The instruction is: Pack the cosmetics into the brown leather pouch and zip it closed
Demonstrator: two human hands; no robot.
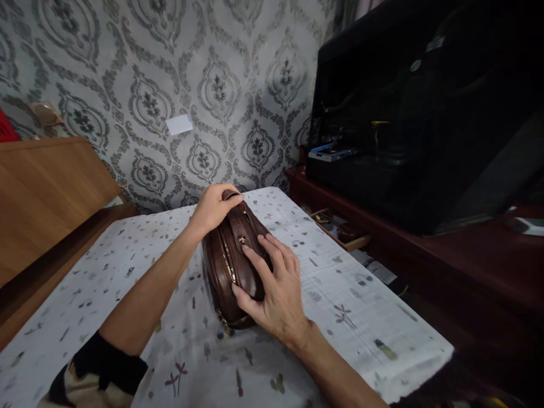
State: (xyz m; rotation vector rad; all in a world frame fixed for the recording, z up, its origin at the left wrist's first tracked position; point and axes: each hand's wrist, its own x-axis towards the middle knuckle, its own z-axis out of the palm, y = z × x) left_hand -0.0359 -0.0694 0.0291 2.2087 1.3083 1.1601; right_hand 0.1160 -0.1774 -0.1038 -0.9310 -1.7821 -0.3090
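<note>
Ideally, the left hand (pixel 213 207), pinching the brown bag (pixel 243 271) at its twelve-o'clock end, anchors it on the cloth (pixel 170 283), while the right hand (pixel 278 286), spread at four o'clock, presses lightly beside the zip (pixel 230 264)

Wall (pixel 266 42): gray swirls, behind the left grip (pixel 212 208)
Wood panel (pixel 46 198): brown, left of it
Cabinet (pixel 450 255): dark red, right of the right grip (pixel 280 286)
Light: dimmer there

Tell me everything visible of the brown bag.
The brown bag looks like glossy leather, with brassy zips and a small brassy fitting. It rests on the patterned white cloth, its length pointing away from the person. The left hand grips its far end; the right hand rests spread over its near half. Zip closure is unclear.
</note>
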